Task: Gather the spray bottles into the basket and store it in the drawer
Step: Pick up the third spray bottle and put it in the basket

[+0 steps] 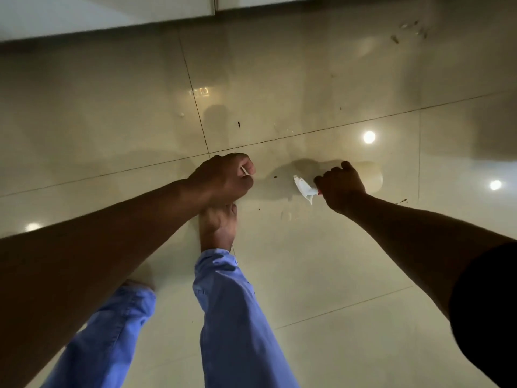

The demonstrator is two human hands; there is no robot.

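Note:
My right hand (pixel 342 186) is closed around a spray bottle (pixel 304 189). Only the bottle's white trigger head and a bit of red collar show, pointing left; the body is hidden under my fist. My left hand (pixel 223 179) is clenched to the left of it, above my bare foot. A thin white piece (pixel 244 171) sticks out between its fingers, and I cannot tell what it belongs to. No basket is in view.
Glossy beige floor tiles (pixel 321 247) fill the view, with ceiling lights reflected in them and a few dark specks. White cabinet fronts (pixel 112 12) run along the far edge. My legs in blue trousers (pixel 232 317) and my bare foot (pixel 216 228) are below my hands.

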